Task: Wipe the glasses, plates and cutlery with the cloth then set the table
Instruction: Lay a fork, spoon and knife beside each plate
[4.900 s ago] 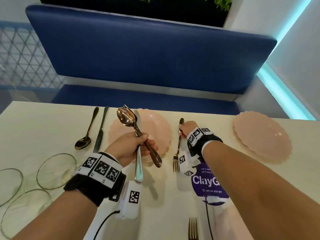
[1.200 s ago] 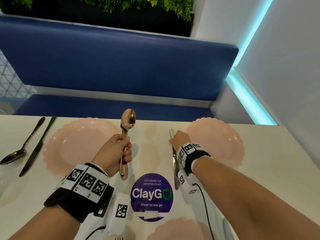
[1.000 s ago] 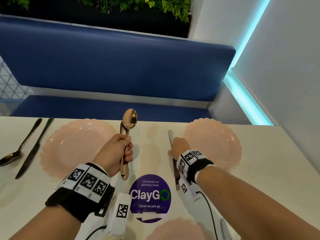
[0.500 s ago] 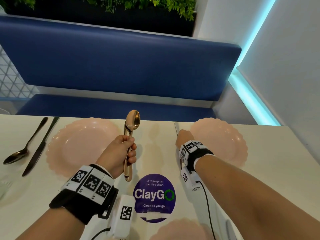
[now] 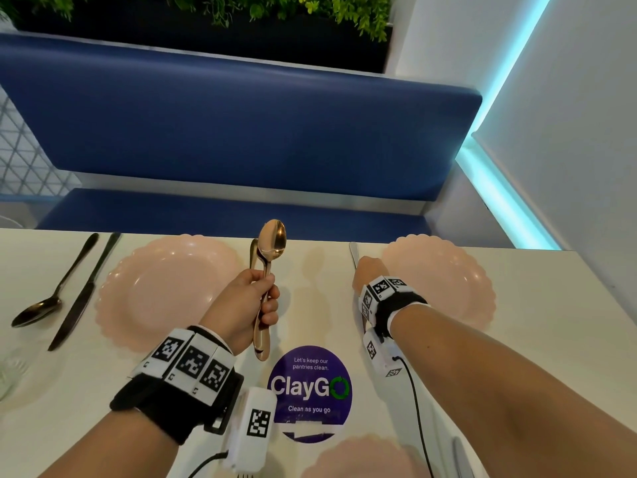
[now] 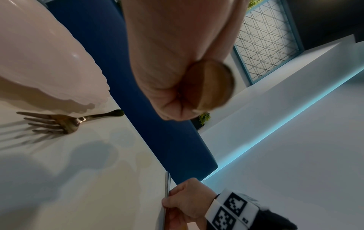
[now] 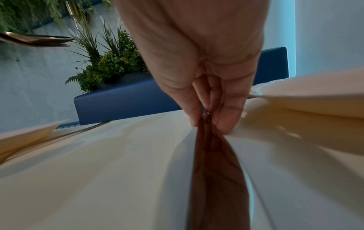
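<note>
Laying the second far place setting

Right hand (image 5: pixel 366 272) pinches a knife (image 5: pixel 354 251) flat beside the right plate (image 5: pixel 458 288); left hand (image 5: pixel 246 301) grips a spoon (image 5: pixel 272 241) upright, unplaced. Left setting looks complete.

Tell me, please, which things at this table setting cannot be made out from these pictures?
- Knife: head view, only its tip shows; right hand covers the rest.
- Spoon: left wrist view, blurred, mostly behind left hand.
- Near plate: head view, cut by bottom edge.
</note>
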`<state>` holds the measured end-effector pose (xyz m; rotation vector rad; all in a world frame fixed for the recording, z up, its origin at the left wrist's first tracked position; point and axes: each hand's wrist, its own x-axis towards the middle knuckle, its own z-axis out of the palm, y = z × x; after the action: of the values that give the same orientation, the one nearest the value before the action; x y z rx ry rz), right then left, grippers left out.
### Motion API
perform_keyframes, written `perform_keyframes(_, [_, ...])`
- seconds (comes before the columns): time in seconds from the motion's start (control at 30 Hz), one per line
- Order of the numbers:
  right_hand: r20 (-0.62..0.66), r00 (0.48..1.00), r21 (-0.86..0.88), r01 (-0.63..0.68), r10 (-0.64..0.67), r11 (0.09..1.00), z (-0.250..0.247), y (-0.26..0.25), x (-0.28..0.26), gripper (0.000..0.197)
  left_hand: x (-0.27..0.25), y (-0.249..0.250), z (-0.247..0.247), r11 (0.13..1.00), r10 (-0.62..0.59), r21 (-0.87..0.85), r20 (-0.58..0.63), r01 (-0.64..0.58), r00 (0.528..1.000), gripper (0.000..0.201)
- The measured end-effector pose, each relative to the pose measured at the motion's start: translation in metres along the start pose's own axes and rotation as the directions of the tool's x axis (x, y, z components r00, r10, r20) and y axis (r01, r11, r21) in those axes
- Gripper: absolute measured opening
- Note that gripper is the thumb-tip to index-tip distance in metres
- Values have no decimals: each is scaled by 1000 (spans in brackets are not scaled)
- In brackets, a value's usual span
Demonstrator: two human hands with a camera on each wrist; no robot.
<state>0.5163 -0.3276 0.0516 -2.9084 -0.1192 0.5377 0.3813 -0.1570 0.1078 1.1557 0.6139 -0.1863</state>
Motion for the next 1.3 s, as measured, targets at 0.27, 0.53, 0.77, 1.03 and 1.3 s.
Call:
perform_keyframes(0.27, [3, 999, -63, 37, -37, 997, 1, 1, 0, 25, -2, 1, 0, 1000, -10, -22, 7, 10, 1000, 9])
perform_keyframes(0.53, [-458, 764, 181, 580, -454, 794, -26, -30, -22, 22, -4, 4, -4, 1000, 10, 0, 8, -10, 1000, 10])
perform_keyframes(0.77, [-95, 485, -35, 871, -869, 490, -36, -60, -54, 14, -1, 1, 1, 998, 26, 63, 54, -30, 998, 11])
perform_keyframes(1.03, [-70, 757, 120, 653, -650, 747, -17, -29, -43, 14, 5, 10, -23, 999, 51, 17, -142, -49, 989, 15])
perform_keyframes(1.3, [137, 990, 466, -34, -34, 884, 8, -4, -6, 27, 10, 5, -22, 999, 35, -8, -143, -37, 989, 23])
